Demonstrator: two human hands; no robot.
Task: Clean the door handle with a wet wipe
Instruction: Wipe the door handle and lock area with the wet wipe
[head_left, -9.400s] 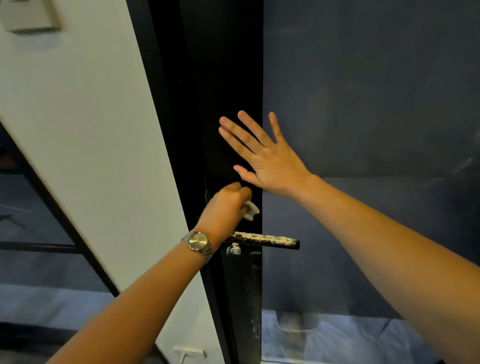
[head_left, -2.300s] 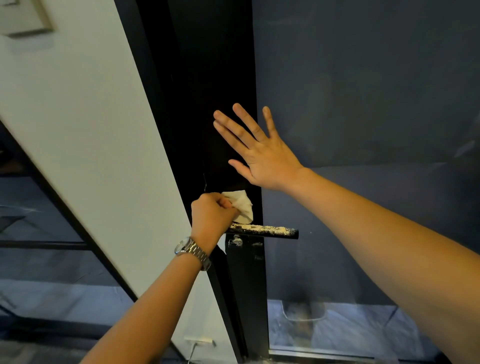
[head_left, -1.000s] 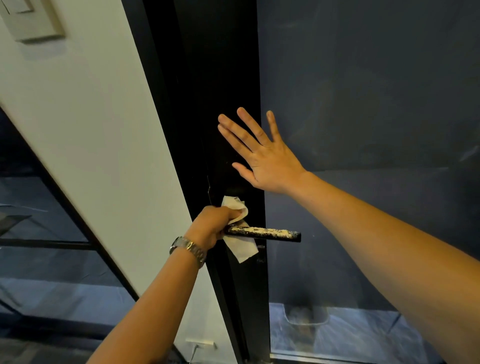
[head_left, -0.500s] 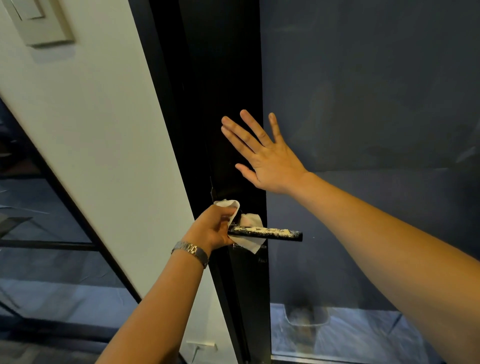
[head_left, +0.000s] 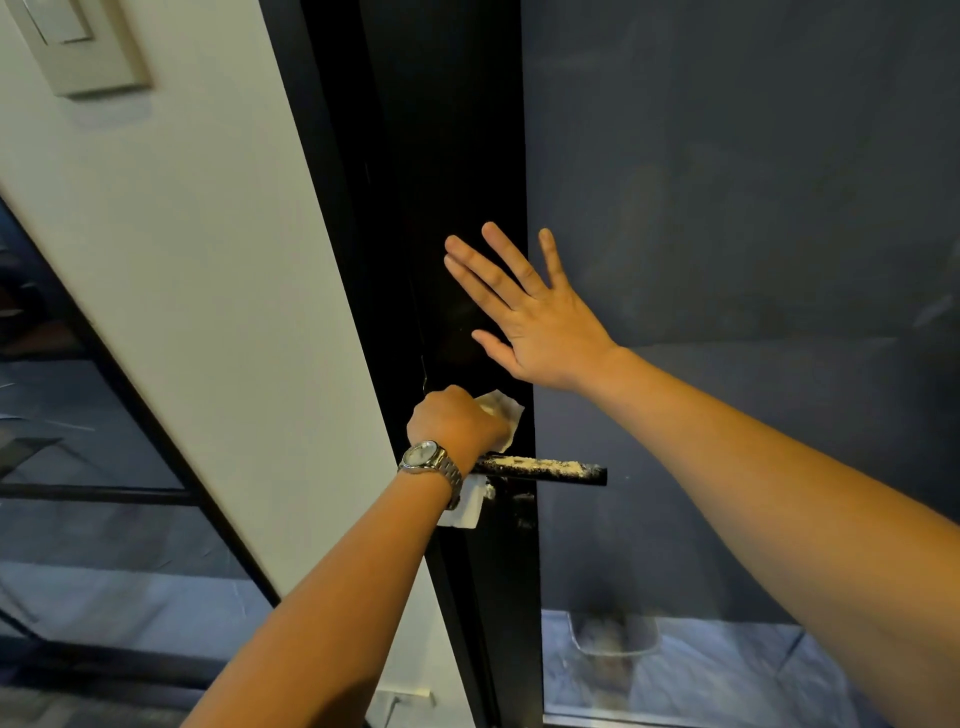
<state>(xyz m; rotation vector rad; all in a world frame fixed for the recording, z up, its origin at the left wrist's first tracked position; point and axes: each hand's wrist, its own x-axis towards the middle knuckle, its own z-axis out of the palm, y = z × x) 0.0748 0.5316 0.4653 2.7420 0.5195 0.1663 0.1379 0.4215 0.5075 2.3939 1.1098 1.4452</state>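
Note:
A black lever door handle sticks out to the right from the dark door frame, its top streaked with white powdery dirt. My left hand, with a metal watch on its wrist, is a fist just above the handle's inner end and grips a white wet wipe. One corner of the wipe shows above the knuckles and another flap hangs below the wrist. My right hand lies flat with fingers spread on the door, above the handle.
The dark door frame runs top to bottom beside a blue-grey glass panel. A white wall with a light switch stands to the left. Dark glazing bars cross the lower left.
My left hand with the wipe has lifted from the handle's inner end to just above it and turned knuckles up. The right hand stays flat on the door.

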